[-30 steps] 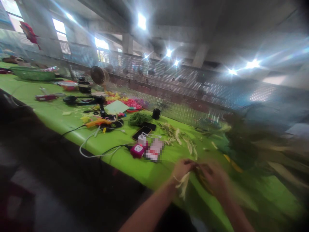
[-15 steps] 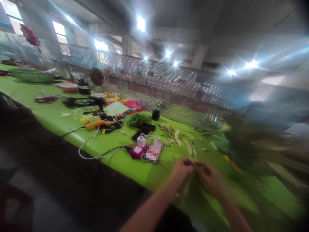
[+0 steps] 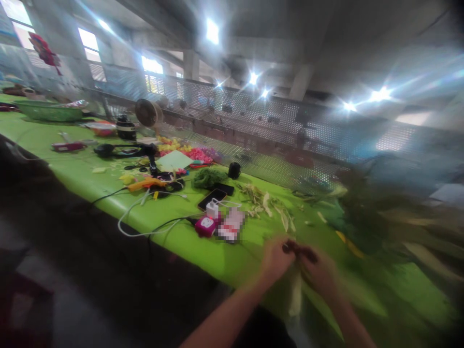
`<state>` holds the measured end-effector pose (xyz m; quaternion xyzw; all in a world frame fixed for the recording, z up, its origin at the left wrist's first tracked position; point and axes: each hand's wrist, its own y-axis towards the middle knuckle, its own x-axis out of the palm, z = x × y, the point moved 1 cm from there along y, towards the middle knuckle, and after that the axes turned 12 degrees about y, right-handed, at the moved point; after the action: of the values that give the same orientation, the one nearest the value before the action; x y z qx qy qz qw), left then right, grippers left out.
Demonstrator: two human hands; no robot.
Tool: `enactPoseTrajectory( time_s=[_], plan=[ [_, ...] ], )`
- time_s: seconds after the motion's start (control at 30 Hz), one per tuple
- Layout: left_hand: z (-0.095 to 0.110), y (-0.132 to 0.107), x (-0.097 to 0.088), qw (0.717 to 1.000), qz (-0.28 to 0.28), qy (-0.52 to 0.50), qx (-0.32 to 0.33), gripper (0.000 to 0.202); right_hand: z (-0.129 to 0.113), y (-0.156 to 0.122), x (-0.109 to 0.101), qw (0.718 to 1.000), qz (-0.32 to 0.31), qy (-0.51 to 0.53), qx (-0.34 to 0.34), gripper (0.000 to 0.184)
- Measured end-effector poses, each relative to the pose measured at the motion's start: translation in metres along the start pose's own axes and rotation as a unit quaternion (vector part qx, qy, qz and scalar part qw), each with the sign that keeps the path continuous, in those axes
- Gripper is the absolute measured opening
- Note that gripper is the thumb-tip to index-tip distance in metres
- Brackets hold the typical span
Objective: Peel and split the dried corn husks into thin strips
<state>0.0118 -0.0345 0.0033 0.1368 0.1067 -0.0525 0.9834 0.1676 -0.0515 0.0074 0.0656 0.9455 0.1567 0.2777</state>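
Observation:
My left hand (image 3: 278, 257) and my right hand (image 3: 319, 267) meet fingertip to fingertip at the table's near edge, both closed in a pinch. Between them a pale, husk-like strip (image 3: 296, 296) hangs down. Its upper end is hidden by the fingers, and motion blurs the hands. Just beyond them lie loose pale husk pieces (image 3: 267, 205) and longer strips on the green table (image 3: 188, 249).
Left of my hands are a pink power socket (image 3: 205, 226) with a white charger (image 3: 212, 209), a blurred-out packet (image 3: 231, 226) and a phone (image 3: 209, 200). Further off sit green fibre (image 3: 205, 178), an orange-handled tool (image 3: 145, 184) and a black cylinder (image 3: 234, 170). A large husk pile (image 3: 416, 227) stands right.
My hands stay together and have shifted slightly, the left one blurring. The pale strip now hangs more plainly below and between them. The things on the table have not moved.

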Motion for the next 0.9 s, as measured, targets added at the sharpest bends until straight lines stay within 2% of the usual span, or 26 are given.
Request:
enactPoseTrajectory(
  time_s=[0.1, 0.2, 0.47, 0.63, 0.8, 0.9],
  plan=[
    [0.003, -0.002, -0.001, 0.998, 0.024, 0.040, 0.031, 0.031, -0.003, -0.001, 0.002, 1.000, 0.003, 0.024, 0.004, 0.026],
    [0.004, -0.004, -0.001, 0.997, 0.037, 0.066, 0.036, 0.026, -0.011, -0.003, 0.002, 0.999, 0.003, 0.048, 0.009, 0.026],
    [0.007, -0.009, -0.002, 0.996, 0.074, 0.037, 0.037, 0.021, -0.027, -0.001, -0.004, 0.994, 0.015, 0.103, 0.021, 0.029],
    [0.010, -0.011, -0.002, 0.995, 0.067, 0.021, 0.068, 0.020, -0.025, 0.002, -0.003, 0.991, 0.010, 0.132, 0.028, 0.022],
    [0.011, -0.012, -0.002, 0.996, 0.049, 0.002, 0.077, 0.019, -0.018, 0.004, -0.005, 0.985, -0.025, 0.160, 0.053, 0.029],
    [0.012, -0.011, -0.002, 0.996, 0.043, -0.001, 0.081, 0.017, -0.014, 0.006, -0.008, 0.983, -0.044, 0.167, 0.065, 0.027]
  ],
)
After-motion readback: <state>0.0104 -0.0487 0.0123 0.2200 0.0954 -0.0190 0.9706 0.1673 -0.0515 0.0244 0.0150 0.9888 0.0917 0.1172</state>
